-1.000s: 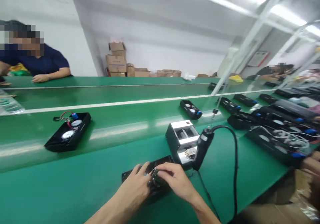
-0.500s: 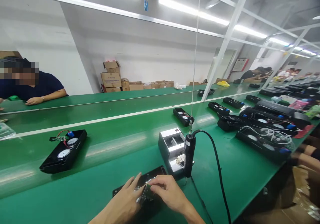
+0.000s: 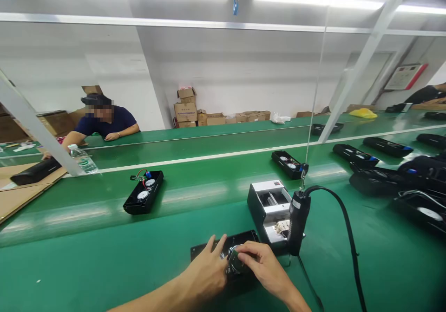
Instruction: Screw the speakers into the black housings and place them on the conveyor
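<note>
A black speaker housing (image 3: 249, 237) lies on the green bench in front of me, partly covered by both hands. My left hand (image 3: 209, 268) rests over its left part with the fingers stretched out. Thumb and fingertips of my right hand (image 3: 267, 268) pinch a small green circuit board (image 3: 234, 257) above the housing's middle. Below the board, round silver and dark parts show between the hands. Just right of the housing stands a silver and black screw feeder (image 3: 267, 214). A black electric screwdriver (image 3: 298, 226) hangs on a cord in front of the feeder.
Open housings with white round parts sit on the belt, one at left (image 3: 144, 193) and another behind the feeder (image 3: 287, 164). More black housings (image 3: 355, 155) gather at right. Across the belt, a co-worker (image 3: 108, 121) leans on the bench near a plastic bottle (image 3: 82, 159).
My view has turned left, so the scene sits further right and the co-worker shows more fully. Both hands stay at the housing, the right one still pinching the circuit board.
</note>
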### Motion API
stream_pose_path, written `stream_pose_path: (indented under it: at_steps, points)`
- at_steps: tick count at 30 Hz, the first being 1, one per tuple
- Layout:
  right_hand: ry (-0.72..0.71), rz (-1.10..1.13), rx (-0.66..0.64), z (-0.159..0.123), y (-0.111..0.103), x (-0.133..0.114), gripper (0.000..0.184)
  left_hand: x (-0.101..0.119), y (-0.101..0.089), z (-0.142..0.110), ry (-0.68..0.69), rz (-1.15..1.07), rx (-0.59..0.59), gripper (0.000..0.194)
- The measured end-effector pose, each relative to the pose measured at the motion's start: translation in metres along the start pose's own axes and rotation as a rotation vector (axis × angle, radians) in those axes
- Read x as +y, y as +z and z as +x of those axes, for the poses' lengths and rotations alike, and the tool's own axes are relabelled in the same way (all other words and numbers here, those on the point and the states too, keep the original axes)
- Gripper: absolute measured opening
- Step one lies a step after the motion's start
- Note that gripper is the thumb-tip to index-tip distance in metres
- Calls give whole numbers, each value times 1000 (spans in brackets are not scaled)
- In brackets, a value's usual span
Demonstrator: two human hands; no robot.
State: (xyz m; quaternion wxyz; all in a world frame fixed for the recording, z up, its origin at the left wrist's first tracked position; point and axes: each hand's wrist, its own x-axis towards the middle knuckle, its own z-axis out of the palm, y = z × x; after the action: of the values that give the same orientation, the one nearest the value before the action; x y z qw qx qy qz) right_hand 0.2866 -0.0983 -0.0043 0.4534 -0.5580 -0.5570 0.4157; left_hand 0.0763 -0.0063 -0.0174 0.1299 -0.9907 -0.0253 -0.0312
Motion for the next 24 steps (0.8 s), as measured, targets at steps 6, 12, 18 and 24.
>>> stream_pose_path:
  at_steps: [6, 12, 18, 24]
  points:
    - [-24, -1, -15, -1, 1, 1, 24, -8, -7, -3, 83, -12, -18, 15]
    - [0, 40, 6, 3, 2, -2, 26, -32, -25, -22, 102, -192, 83, 13]
    - [-43, -54, -13, 0, 0, 6, 22, -61, -73, 26, -174, -735, 415, 17]
    - [-138, -134, 1, -8, 2, -3, 24, -88, -71, 169, -305, -828, 599, 15]
